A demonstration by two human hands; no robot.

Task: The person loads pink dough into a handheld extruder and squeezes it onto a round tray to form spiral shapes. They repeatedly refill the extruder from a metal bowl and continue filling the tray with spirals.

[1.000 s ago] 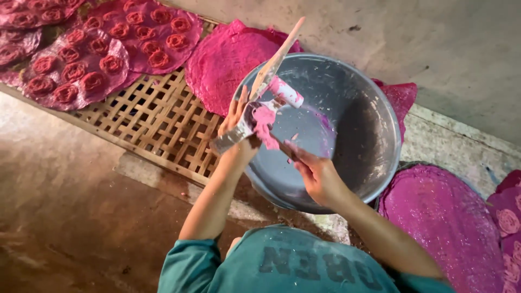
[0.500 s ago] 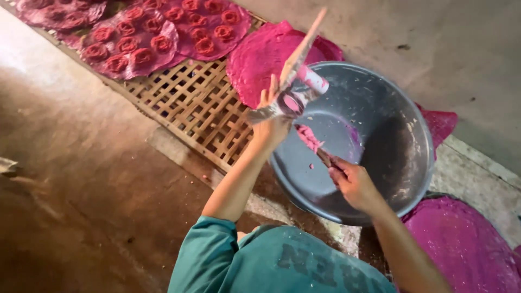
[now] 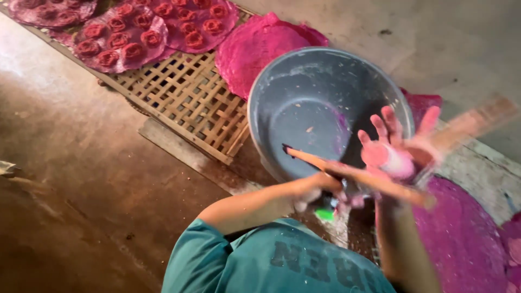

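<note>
The fingers point(image 3: 386, 126) of the right hand point(image 3: 396, 149) are spreading wide apart, palm open and smeared pink, with a small pale pink lump point(image 3: 392, 160) lying against the palm and a blurred flat wooden slat point(image 3: 471, 123) slanting away from the thumb side toward the upper right. I cannot tell whether the hand is really gripping that slat or only resting against it, because it is all smeared with motion. The left hand point(image 3: 315, 190) is sitting lower, with its fingers curling tightly around a thin wooden stick point(image 3: 358, 174) whose dark tip is pointing into the grey metal basin point(image 3: 271, 92). The stick is crossing in front of the right wrist, and something small and green point(image 3: 325, 214) is showing just under the left hand.

Both hands are hovering over the near rim of the basin, which is standing on the floor with pink smears on its inner wall. Just behind the basin, a flat pink disc point(image 3: 255, 46) is lying on a woven bamboo mat point(image 3: 184, 97), partly tucked under the rim. Further along the mat, round pink sheets with rose-shaped bumps point(image 3: 122, 38) are lying side by side. A purple-pink disc point(image 3: 461, 239) is lying on the floor to the right, near the right forearm. The person's teal shirt point(image 3: 271, 260) is filling the bottom edge, and the brown floor point(image 3: 70, 190) is stretching off to the left.
</note>
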